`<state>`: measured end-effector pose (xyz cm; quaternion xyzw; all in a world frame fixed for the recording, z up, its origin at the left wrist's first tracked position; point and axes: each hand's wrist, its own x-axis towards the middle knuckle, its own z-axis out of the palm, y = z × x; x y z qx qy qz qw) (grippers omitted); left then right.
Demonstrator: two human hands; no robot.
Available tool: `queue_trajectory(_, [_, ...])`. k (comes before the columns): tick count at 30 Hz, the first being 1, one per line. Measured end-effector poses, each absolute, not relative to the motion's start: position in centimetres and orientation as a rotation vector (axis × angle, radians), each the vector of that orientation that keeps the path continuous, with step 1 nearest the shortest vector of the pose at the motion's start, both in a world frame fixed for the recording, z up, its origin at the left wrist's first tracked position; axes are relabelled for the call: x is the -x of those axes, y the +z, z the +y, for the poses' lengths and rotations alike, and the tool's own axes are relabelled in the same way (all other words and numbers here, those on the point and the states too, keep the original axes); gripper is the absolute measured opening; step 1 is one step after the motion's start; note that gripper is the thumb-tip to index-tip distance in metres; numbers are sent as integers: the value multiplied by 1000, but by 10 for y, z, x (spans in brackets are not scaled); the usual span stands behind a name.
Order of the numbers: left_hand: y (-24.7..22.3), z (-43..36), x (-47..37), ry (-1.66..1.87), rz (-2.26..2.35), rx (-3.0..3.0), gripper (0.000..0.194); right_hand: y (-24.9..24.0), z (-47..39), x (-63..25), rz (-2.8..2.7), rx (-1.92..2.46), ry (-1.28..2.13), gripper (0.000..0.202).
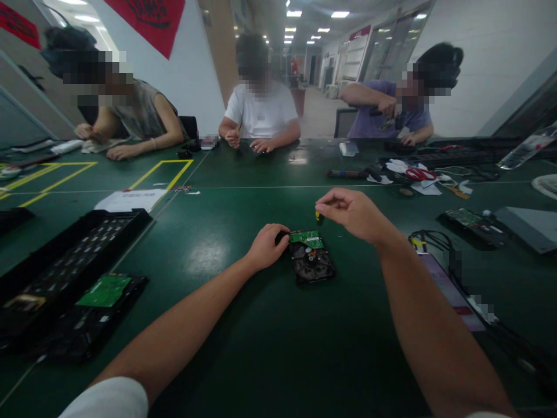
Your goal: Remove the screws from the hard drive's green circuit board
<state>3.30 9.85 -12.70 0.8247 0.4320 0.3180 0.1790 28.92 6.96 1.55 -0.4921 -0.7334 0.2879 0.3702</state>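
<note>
An opened-looking hard drive (311, 264) lies on the green table in front of me, its green circuit board (307, 238) at the far end. My left hand (267, 247) is at its far left corner, thumb and fingers closed on the edge. Above the drive's far right corner, my right hand (346, 213) pinches a small yellow and black piece (319, 217) between thumb and fingertips. This piece hangs just over the board's end; whether it touches the drive I cannot tell, and its exact kind is too small to make out.
At left stand a long black casing (78, 249) and another drive with a green board (104, 290). A phone (448, 290), black cables (430, 239), a third drive (472, 226) and a grey box (528, 227) lie right. Red scissors (420, 174) lie further back. Three people sit across the table.
</note>
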Motion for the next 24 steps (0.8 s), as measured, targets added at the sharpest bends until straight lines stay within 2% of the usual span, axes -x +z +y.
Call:
queue_trajectory(4, [-127,98,-33,900,1226,-2329,21,14,69,-291,-1860,1352,687,27])
queue_trajectory(9, [-128,98,-32,896,1226,-2339,21,15,67,-287,-1894,1330,689,20])
queue_trajectory(16, [-132,101,-32,904,1221,-2347,21,17,67,-285,-1939,1238,829,32])
queue_trajectory(24, [-132,101,-31,897,1229,-2346,21,9,76,-295,-1902,1250,796,32])
